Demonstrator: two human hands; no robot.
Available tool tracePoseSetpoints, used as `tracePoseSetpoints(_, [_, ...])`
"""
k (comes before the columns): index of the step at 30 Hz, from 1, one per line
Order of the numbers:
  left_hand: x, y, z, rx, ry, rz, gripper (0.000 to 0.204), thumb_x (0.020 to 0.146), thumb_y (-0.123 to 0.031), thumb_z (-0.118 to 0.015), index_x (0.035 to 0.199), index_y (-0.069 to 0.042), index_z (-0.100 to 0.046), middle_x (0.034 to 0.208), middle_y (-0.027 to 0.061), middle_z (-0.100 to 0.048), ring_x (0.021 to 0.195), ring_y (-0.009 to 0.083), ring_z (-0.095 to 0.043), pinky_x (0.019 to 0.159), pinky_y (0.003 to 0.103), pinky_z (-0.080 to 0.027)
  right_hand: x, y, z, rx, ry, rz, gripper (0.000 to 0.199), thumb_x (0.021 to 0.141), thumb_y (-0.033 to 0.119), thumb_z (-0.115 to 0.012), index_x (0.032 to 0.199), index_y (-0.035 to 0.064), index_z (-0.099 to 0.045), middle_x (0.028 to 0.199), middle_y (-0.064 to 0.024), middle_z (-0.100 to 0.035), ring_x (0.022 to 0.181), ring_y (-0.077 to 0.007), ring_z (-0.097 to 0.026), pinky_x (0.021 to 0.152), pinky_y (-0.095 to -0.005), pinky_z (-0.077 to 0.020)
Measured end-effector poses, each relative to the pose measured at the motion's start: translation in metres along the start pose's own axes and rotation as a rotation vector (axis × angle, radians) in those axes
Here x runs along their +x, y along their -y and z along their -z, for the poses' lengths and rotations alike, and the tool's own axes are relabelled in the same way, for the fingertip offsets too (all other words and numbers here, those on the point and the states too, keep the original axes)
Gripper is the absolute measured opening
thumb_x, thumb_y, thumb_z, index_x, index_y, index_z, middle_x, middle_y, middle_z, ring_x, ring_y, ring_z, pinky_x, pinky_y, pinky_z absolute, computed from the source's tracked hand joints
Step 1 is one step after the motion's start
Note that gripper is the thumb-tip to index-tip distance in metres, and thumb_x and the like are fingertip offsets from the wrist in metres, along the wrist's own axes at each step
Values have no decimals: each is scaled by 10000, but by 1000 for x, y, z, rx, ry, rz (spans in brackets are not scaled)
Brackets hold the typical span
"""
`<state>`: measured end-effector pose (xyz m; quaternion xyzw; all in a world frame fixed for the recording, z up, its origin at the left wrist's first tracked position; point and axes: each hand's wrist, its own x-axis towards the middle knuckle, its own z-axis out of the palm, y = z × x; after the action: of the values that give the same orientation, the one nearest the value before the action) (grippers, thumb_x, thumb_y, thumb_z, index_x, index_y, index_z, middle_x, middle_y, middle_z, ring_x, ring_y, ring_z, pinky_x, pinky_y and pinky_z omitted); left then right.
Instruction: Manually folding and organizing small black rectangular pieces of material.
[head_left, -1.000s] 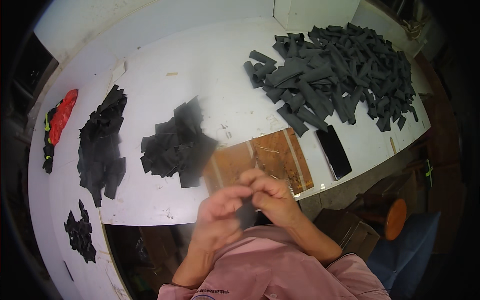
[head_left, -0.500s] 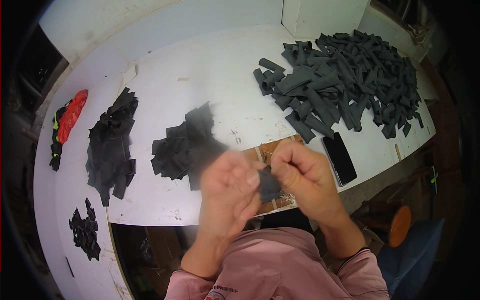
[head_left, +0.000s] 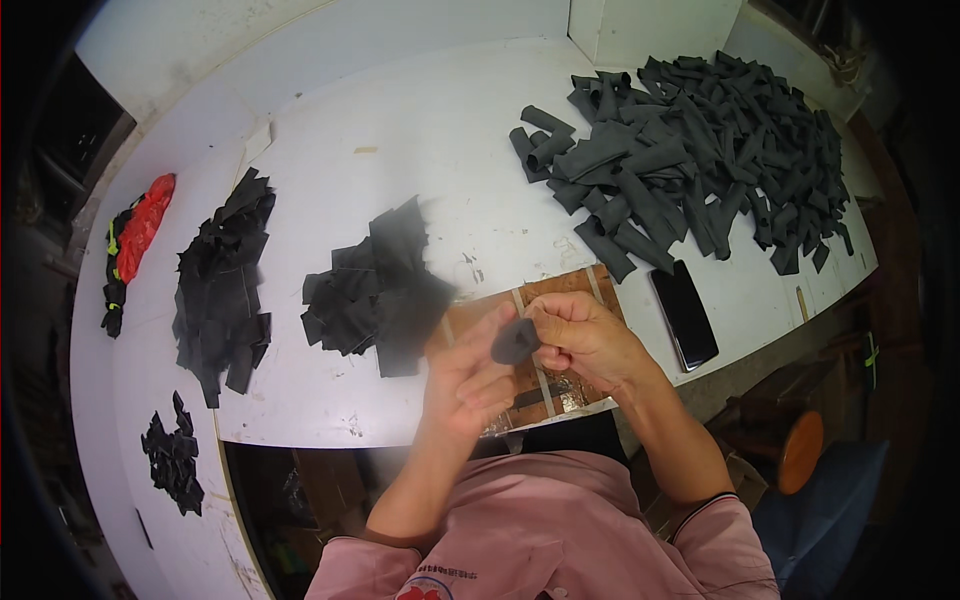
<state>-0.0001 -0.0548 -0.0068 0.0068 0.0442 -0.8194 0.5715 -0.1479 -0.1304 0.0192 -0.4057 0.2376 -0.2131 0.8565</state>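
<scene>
In front of my body I hold a small dark fabric piece (head_left: 514, 343) that looks rounded and tube-like. My right hand (head_left: 590, 340) pinches its right edge between thumb and fingers. The fingers of my left hand (head_left: 468, 375) are curled against its left side; motion blurs them a little. Both hands are above a brown taped cardboard patch (head_left: 590, 285) at the table's near edge. Nearest to my left hand lies a stack of flat black fabric pieces (head_left: 375, 290). A large heap of dark rolled fabric tubes (head_left: 690, 160) covers the far right.
A black phone (head_left: 684, 315) lies right of the cardboard on the white table (head_left: 330, 405). Farther left are a long black fabric pile (head_left: 222, 290), a small pile of scraps (head_left: 172, 455) and a red plastic bag (head_left: 145, 228). An orange round stool top (head_left: 800, 452) shows at lower right.
My hands have eased apart slightly, uncovering more of the cardboard. The fabric piece has turned and moved a little up and left, showing a rounded shape.
</scene>
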Motion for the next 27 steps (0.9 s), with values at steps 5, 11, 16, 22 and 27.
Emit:
tracePoseSetpoints(5, [-1, 13, -58, 67, 18, -97, 298, 844, -62, -439, 1135, 7, -439, 798, 102, -580, 326, 37, -299, 295, 168, -269, 5, 33, -11, -213, 185, 241, 221, 846, 224, -534, 700, 57, -528, 569, 48, -429, 498, -30, -359, 450, -165, -273])
tracePoseSetpoints(11, [-6, 15, -26, 784, -220, -376, 249, 820, -14, -486, 1063, 23, -449, 705, 51, -541, 336, 11, -261, 295, 158, -230, 14, -1, 11, -262, 131, 76, 219, 849, 211, -522, 695, 56, -530, 602, 48, -459, 535, -28, -391, 481, -166, -302])
tracePoseSetpoints(16, [-4, 12, -36, 1504, -325, -749, 280, 818, -63, -531, 1078, 20, -470, 791, 59, -552, 648, 51, -484, 560, 189, -419, 15, -2, 20, -275, 102, 108, 196, 855, 198, -500, 751, 39, -549, 639, 50, -477, 577, -33, -425, 523, -173, -344])
tracePoseSetpoints(22, [2, 11, -49, 1666, -18, -852, 107, 771, -9, -569, 862, 47, -563, 902, 130, -577, 871, 178, -519, 775, 268, -395, -5, 16, -5, -828, -209, 667, 129, 783, 109, -522, 826, -11, -545, 718, -49, -518, 670, -128, -504, 610, -232, -412])
tracePoseSetpoints(27, [-5, 17, -38, 1313, -92, -1004, 60, 780, -15, -564, 815, 24, -535, 909, 137, -568, 857, 172, -522, 792, 297, -394, -17, 38, -29, -1690, -101, 812, 231, 667, 204, -638, 694, 25, -495, 625, -72, -477, 616, -245, -511, 511, -355, -405])
